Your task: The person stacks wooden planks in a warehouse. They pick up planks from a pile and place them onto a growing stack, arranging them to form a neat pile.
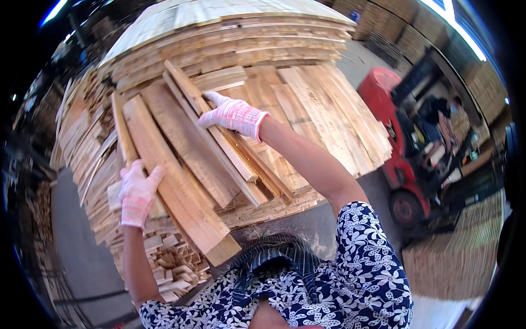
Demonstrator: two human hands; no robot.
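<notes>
Both my hands wear white-and-pink knitted work gloves. My left hand (140,193) is closed at the left edge of a thick wooden plank (175,178), its thumb on the plank's upper face. The plank lies slanted, its cut end toward my body. My right hand (233,115) grips a narrow board (211,137), fingers over its far side and thumb along the near edge. Between my hands lies a wide, rough brown board (189,142). Other narrow boards lean beside it, and a thin strip (124,129) rests left of the thick plank.
Beneath is a broad layer of flat boards (323,109), with a taller stack (235,46) behind. Uneven plank ends (82,131) line the left side; short offcuts (178,263) lie below. A person (435,123) sits in a red forklift (386,104) at right, near more stacked wood (455,257).
</notes>
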